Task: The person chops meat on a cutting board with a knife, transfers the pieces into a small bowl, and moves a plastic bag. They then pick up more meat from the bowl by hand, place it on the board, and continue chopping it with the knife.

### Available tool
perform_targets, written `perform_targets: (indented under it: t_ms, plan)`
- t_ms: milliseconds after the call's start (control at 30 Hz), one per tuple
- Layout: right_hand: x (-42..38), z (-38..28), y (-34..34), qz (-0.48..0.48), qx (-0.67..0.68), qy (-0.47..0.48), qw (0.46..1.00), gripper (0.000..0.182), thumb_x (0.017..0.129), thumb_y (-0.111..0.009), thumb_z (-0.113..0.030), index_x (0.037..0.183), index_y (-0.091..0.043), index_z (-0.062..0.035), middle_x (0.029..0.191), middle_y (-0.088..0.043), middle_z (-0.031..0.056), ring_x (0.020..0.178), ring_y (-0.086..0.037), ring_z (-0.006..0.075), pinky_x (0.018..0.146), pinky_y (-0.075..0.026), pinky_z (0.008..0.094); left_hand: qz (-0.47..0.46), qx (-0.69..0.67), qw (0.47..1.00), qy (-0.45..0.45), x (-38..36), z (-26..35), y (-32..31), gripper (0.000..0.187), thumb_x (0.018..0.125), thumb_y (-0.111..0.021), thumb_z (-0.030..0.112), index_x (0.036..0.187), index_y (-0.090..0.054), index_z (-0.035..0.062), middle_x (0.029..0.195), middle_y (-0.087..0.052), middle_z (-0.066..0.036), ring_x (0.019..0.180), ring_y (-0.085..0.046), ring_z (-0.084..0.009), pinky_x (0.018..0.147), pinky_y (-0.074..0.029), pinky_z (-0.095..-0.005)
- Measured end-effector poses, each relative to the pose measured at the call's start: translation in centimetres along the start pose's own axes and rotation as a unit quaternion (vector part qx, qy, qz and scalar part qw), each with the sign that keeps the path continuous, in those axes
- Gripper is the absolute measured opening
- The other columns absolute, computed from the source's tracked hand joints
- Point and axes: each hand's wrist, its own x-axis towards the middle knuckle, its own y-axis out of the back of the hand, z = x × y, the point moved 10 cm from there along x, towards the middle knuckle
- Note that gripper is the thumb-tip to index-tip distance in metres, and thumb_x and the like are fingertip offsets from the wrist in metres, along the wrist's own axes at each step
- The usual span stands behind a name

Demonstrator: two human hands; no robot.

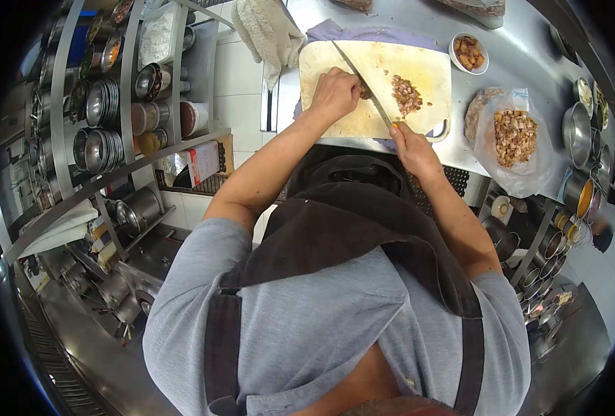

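My right hand (416, 151) is closed round the handle of a long kitchen knife (358, 73), whose blade slants across a pale cutting board (321, 59). My left hand (336, 94), fingers curled, presses a small brownish piece of meat (365, 93) against the board beside the blade; the fingers partly hide it. To the right of the knife lies a loose heap of diced meat (407, 97). Under the board a purple cloth (363, 32) shows at the far edge.
Right of the board stand a white bowl of browned chunks (469, 54) and a plastic bag with diced meat (515, 139). A cream towel (266, 31) hangs at the left of the steel counter (397, 14). Metal shelves with stacked bowls (103, 149) rise on the left.
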Motion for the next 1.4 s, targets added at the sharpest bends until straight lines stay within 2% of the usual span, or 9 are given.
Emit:
perform_targets:
  t_ms: [500,767,933,1067,1200,1267,1300,1333,1400]
  plan:
    - [3.6,-2.1,-0.1,0.075,0.043,0.090,0.992,0.037,0.102,-0.041,-0.037,0.114,-0.057,-0.0060,0.081,-0.064,0.0293,0.081,-0.062,0.0481,0.071,-0.046,0.0553,-0.033,0.021,0.999,-0.006,0.5,0.5,0.7,0.010,0.076,-0.065,0.004,0.084,-0.071,0.0046,0.081,-0.068,-0.013,0.084,-0.062,-0.0337,0.078,-0.049,-0.0433]
    - [0.6,2.2,0.9,0.107,0.048,0.016,0.993,0.036,0.102,-0.042,-0.036,0.113,-0.058,-0.0059,0.085,-0.064,0.0305,0.085,-0.061,0.0488,0.073,-0.046,0.0542,-0.018,0.000,0.996,-0.085,1.7,2.0,1.2,0.019,0.079,-0.060,0.007,0.095,-0.068,0.0073,0.094,-0.069,-0.009,0.095,-0.061,-0.0321,0.085,-0.048,-0.0423]
    - [0.6,2.9,0.4,0.110,0.050,0.022,0.992,0.037,0.103,-0.040,-0.036,0.112,-0.057,-0.0051,0.084,-0.064,0.0299,0.085,-0.061,0.0489,0.071,-0.046,0.0545,-0.231,0.005,0.973,-0.025,2.4,2.1,-1.9,0.025,0.077,-0.063,0.009,0.100,-0.071,0.0075,0.089,-0.069,-0.014,0.093,-0.064,-0.0333,0.084,-0.051,-0.0403]
    - [0.4,2.8,0.5,0.067,0.099,-0.039,0.992,0.039,0.104,-0.038,-0.037,0.109,-0.057,-0.0040,0.076,-0.064,0.0253,0.063,-0.062,0.0402,0.061,-0.047,0.0497,-0.372,0.001,0.928,0.010,1.5,3.7,-4.3,0.023,0.082,-0.060,0.016,0.099,-0.071,0.0054,0.087,-0.070,-0.017,0.086,-0.066,-0.0350,0.081,-0.052,-0.0410]
    - [0.5,3.1,0.3,0.072,0.126,-0.025,0.989,0.038,0.104,-0.036,-0.036,0.104,-0.057,-0.0044,0.057,-0.055,0.0129,0.041,-0.054,0.0239,0.045,-0.044,0.0393,-0.339,0.059,0.939,0.020,1.8,2.4,-5.8,0.022,0.082,-0.061,0.017,0.097,-0.071,0.0046,0.087,-0.070,-0.018,0.087,-0.066,-0.0359,0.081,-0.052,-0.0417]
    - [0.6,3.4,0.1,0.064,0.125,-0.034,0.990,0.038,0.104,-0.036,-0.036,0.104,-0.057,-0.0046,0.056,-0.054,0.0118,0.040,-0.053,0.0226,0.045,-0.044,0.0385,-0.158,0.035,0.987,0.007,2.9,2.8,-2.8,0.020,0.083,-0.063,0.018,0.094,-0.070,0.0032,0.086,-0.069,-0.018,0.086,-0.065,-0.0366,0.079,-0.052,-0.0434]
    - [0.5,3.1,0.1,0.055,0.123,-0.042,0.990,0.038,0.104,-0.035,-0.037,0.104,-0.057,-0.0048,0.056,-0.053,0.0106,0.039,-0.052,0.0213,0.044,-0.044,0.0377,-0.158,0.035,0.987,0.007,2.5,2.8,-2.7,0.020,0.083,-0.063,0.018,0.094,-0.070,0.0032,0.086,-0.069,-0.018,0.086,-0.065,-0.0366,0.079,-0.052,-0.0434]
    - [0.5,2.6,0.5,0.055,0.123,-0.041,0.990,0.038,0.104,-0.035,-0.037,0.104,-0.057,-0.0048,0.056,-0.053,0.0106,0.039,-0.052,0.0213,0.044,-0.044,0.0377,-0.149,0.028,0.988,0.024,2.3,2.4,-2.3,0.019,0.082,-0.064,0.018,0.092,-0.069,0.0030,0.087,-0.068,-0.018,0.086,-0.065,-0.0367,0.079,-0.051,-0.0443]
    - [0.2,2.4,0.6,0.025,0.093,-0.078,0.992,0.041,0.103,-0.037,-0.039,0.111,-0.057,-0.0041,0.076,-0.064,0.0238,0.059,-0.063,0.0362,0.061,-0.048,0.0476,-0.138,0.020,0.989,0.041,1.8,1.9,-1.9,0.018,0.082,-0.065,0.018,0.091,-0.069,0.0028,0.087,-0.068,-0.018,0.085,-0.065,-0.0368,0.079,-0.051,-0.0453]
